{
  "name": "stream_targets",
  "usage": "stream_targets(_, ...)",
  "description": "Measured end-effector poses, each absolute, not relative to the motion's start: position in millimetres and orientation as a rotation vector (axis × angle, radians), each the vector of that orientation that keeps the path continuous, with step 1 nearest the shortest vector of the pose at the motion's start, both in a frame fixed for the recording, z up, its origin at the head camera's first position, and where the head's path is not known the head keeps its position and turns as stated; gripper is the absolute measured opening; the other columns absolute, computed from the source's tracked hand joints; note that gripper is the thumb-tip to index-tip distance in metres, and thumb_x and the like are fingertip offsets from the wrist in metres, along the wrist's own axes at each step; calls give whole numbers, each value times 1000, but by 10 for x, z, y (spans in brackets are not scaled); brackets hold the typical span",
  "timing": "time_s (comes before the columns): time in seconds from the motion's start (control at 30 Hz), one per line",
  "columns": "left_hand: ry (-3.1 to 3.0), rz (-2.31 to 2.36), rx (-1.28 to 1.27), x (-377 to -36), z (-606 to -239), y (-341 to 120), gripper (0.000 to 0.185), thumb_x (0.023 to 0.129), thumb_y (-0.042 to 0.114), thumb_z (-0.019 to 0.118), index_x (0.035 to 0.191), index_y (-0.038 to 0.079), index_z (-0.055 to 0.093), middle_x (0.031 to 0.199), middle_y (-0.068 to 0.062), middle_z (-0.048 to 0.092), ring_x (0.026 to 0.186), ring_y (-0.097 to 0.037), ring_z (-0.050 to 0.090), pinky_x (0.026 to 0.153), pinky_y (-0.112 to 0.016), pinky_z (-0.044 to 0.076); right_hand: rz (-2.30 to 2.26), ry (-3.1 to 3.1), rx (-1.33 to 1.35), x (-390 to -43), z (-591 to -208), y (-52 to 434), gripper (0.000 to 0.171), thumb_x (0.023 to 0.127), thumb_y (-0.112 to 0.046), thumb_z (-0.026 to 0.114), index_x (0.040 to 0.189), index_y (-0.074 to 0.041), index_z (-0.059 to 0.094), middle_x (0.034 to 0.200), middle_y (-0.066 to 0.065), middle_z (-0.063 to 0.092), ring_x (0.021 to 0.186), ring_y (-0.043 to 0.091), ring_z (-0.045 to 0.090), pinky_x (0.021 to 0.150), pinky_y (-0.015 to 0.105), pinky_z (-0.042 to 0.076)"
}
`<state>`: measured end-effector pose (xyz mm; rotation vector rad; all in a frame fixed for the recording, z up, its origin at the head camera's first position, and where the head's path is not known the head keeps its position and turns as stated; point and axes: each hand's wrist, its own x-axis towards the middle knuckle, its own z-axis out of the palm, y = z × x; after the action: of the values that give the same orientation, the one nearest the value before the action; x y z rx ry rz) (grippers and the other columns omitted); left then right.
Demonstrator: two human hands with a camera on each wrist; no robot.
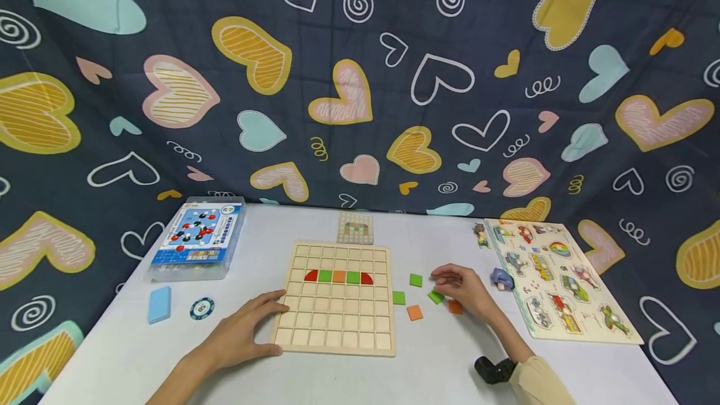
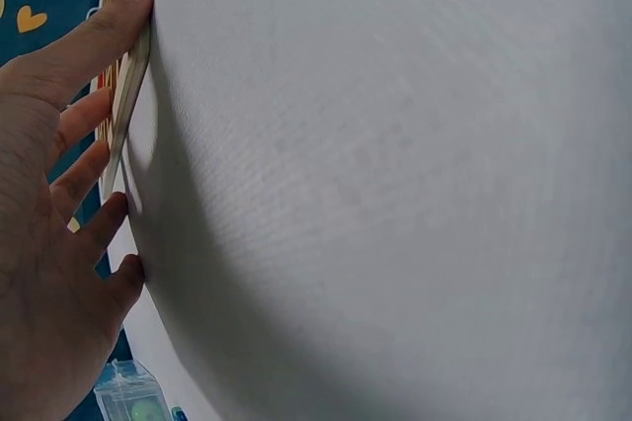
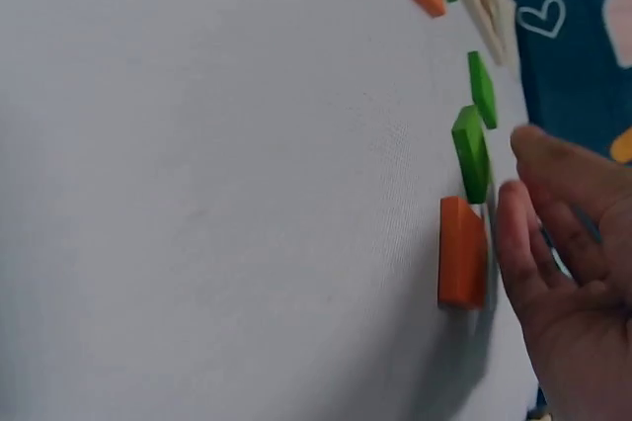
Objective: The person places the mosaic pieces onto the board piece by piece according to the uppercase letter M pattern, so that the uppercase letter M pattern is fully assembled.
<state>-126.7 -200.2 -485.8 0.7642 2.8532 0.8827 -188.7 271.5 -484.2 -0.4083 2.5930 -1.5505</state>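
A wooden grid board [image 1: 337, 324] lies in the middle of the white table. One of its rows holds a line of red, green and orange tiles [image 1: 339, 277]. My left hand [image 1: 255, 325] rests flat at the board's near left corner, and in the left wrist view its thumb [image 2: 104, 31] presses the board's edge [image 2: 131, 80]. My right hand [image 1: 460, 287] hangs relaxed over a green tile [image 1: 435, 297] and an orange tile [image 1: 455, 307] and holds nothing. In the right wrist view its fingers [image 3: 528, 233] are just beside the green tile [image 3: 471, 152] and the orange tile [image 3: 462, 251].
Loose tiles lie right of the board: two green [image 1: 415, 280] [image 1: 399, 297] and one orange [image 1: 414, 312]. A vehicle peg puzzle [image 1: 557, 277] and a small blue piece [image 1: 502, 279] are on the right. A plastic box [image 1: 197, 239], a blue block [image 1: 160, 304] and a chip [image 1: 202, 308] are on the left. A pattern card [image 1: 355, 228] lies behind the board.
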Motion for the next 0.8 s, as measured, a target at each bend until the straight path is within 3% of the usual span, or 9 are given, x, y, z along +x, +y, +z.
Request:
stream_targets(0.43,2825,879,736,-1295,-4841,-2001,68,70,60,74,125,24,57,148,-4,40,133,-39,38,85,-65,45,-1383,2684,-469,-2098,-4915,2521,26,80,-4,76,104,0,66,98,12,70,70,10,56,62,20,49)
stream_targets(0.6,2826,881,728,-1299,-4845,-2008,68,69,59,75,125,24,58,148,-4,40,133,-39,38,86,-65,45,-1443,2714,-462,-2069,-4949,2514,25,82,-2,73,106,1,67,97,13,70,74,11,60,66,20,52)
stream_targets(0.8,2820,894,731,-1285,-4852,-2010,68,69,58,75,125,23,58,148,-5,40,133,-40,38,87,-66,44,-1569,2767,-330,-1992,-4981,2474,25,82,2,71,108,3,68,103,16,70,89,18,67,74,21,55)
